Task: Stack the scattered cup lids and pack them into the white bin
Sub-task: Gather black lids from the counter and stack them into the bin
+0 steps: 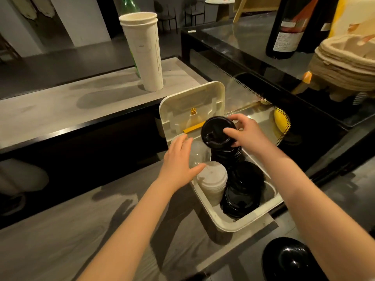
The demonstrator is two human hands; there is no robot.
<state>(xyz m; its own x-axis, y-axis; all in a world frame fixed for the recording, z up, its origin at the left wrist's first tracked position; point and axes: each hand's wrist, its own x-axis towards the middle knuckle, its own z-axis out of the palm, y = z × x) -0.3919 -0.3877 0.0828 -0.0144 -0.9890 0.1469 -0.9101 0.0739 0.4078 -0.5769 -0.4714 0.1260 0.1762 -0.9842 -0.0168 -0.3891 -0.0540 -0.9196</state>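
The white bin stands on the grey counter with its hinged lid raised behind it. My right hand grips a stack of black cup lids, tilted toward me, above the bin's far end. Inside the bin sit another black lid stack and a white lid stack. My left hand hovers with fingers spread at the bin's left rim, beside clear lids that are hard to make out.
A tall stack of white paper cups stands on the raised ledge behind. A glass display case runs to the right, with stacked pulp trays and dark bottles on top. A black rounded object sits at the bottom right.
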